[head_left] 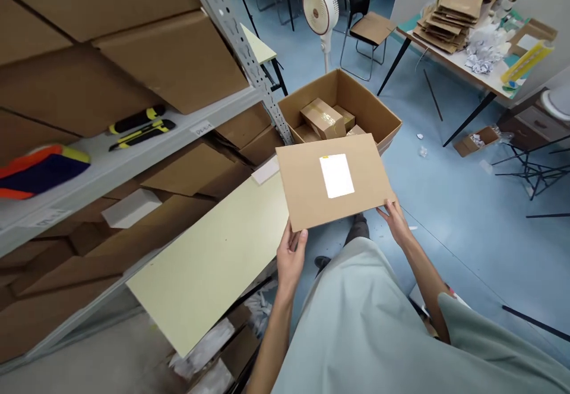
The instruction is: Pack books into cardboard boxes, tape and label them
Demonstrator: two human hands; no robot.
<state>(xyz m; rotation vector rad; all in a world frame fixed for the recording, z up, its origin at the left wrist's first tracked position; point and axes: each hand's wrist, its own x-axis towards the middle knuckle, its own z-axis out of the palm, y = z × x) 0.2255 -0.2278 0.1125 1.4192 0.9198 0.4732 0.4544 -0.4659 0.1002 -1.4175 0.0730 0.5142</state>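
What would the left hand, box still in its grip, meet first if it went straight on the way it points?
The left hand and box would probably meet the open carton ahead, though depth is unclear and they might pass above its rim.

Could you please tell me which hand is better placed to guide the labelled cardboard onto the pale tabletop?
Probably the left hand: it holds the labelled cardboard near the tabletop, while the right hand holds a corner farther away.

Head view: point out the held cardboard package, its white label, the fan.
Cardboard package (307, 186), head view: brown face left of the label.
White label (337, 175), head view: middle of the sheet.
Fan (317, 11), head view: front of the round head.
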